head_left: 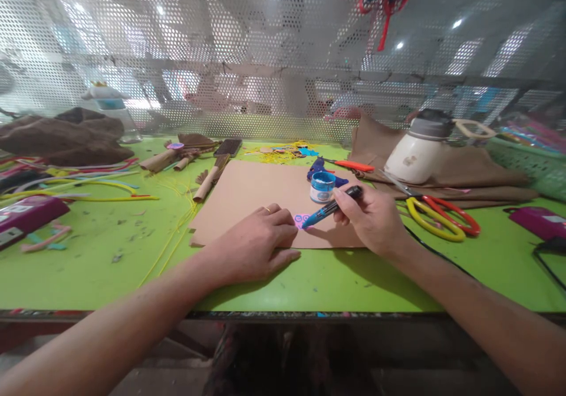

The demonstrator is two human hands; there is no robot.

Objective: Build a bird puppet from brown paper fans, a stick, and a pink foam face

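A sheet of brown cardboard [260,187] lies on the green table. My right hand [371,216] is closed around a blue marker [325,212], its tip down at a small pink piece [300,221] with blue curls drawn on it. My left hand [260,243] lies on the sheet's front edge, fingers spread and fingertips beside the pink piece. Just behind the marker stands an open jar of blue paint [322,187], with a dark blue shape [316,167] partly behind it.
Scissors with red and yellow handles [435,219] lie right of my right hand. A white bottle [418,148] stands on brown cloth [371,142]. Rolled brown pieces [210,181], a phone [228,147] and yellow strings [174,228] are at the left. A green basket [530,166] is far right.
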